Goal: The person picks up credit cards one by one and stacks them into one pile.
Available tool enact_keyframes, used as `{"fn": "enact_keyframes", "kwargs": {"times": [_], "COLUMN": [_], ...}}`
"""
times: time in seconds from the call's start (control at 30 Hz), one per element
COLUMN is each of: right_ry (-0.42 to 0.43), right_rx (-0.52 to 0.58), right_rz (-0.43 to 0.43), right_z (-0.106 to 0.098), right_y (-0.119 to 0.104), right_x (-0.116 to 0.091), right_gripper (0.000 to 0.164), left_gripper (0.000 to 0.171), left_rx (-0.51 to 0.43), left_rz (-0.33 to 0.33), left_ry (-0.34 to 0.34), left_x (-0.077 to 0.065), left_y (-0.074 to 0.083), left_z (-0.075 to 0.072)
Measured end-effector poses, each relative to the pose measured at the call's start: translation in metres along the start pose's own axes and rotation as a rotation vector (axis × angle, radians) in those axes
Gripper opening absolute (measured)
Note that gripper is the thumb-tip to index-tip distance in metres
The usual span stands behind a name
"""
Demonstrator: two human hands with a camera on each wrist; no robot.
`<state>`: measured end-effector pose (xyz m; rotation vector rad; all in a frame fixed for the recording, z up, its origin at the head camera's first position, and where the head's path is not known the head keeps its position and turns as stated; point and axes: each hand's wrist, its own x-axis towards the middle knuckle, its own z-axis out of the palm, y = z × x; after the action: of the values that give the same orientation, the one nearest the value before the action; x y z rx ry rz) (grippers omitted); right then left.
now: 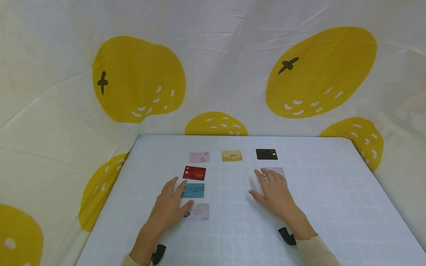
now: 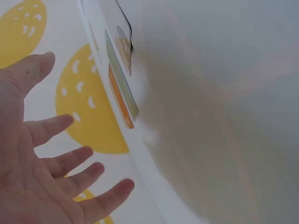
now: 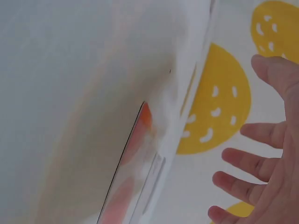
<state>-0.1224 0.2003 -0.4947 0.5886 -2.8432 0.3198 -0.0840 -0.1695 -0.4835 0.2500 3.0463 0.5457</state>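
My left hand point(image 1: 169, 205), fingers spread and holding nothing, is over the left edges of a blue VIP card point(image 1: 195, 190) and a pale lilac card point(image 1: 201, 212). Above these lie a red VIP card point(image 1: 194, 173) and a pale pink card point(image 1: 199, 157). On the other side, my right hand point(image 1: 274, 192) is spread over another pale card point(image 1: 279, 171), partly hidden by its fingers. Both wrist views show the left hand point(image 2: 46, 172) and right hand point(image 3: 273, 154) with fingers extended and apart from the tabletop. A pinkish card point(image 3: 126, 172) appears edge-on in the right wrist view.
A gold card point(image 1: 232, 155) and a black card point(image 1: 266, 154) lie toward the back of the pale checked table point(image 1: 239, 236). Behind its far edge hangs a white sheet point(image 1: 226, 74) printed with yellow fruit. A black band point(image 1: 287, 236) sits at the right wrist.
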Motion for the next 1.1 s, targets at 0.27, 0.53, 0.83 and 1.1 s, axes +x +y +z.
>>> {"fn": "enact_keyframes", "kwargs": {"times": [0.27, 0.53, 0.83, 1.1], "right_ry": [-0.013, -0.017, -0.08, -0.192], "right_rx": [-0.014, 0.041, 0.072, 0.201], "right_rz": [-0.028, -0.057, -0.086, -0.127], "right_z": [0.003, 0.007, 0.014, 0.021], "right_y": [-0.022, -0.042, -0.065, -0.089], "right_x": [0.007, 0.012, 0.017, 0.022], "right_gripper": [0.074, 0.072, 0.07, 0.074], "left_gripper": [0.081, 0.082, 0.08, 0.075], "left_rx": [-0.065, -0.084, -0.113, -0.135], "left_rz": [-0.036, -0.105, -0.112, -0.061], "left_ry": [-0.021, -0.086, -0.143, -0.157], "left_x": [-0.009, -0.013, -0.016, -0.019], "left_y": [-0.004, -0.003, -0.005, -0.007], "left_z": [-0.001, -0.003, -0.001, 0.0]}}
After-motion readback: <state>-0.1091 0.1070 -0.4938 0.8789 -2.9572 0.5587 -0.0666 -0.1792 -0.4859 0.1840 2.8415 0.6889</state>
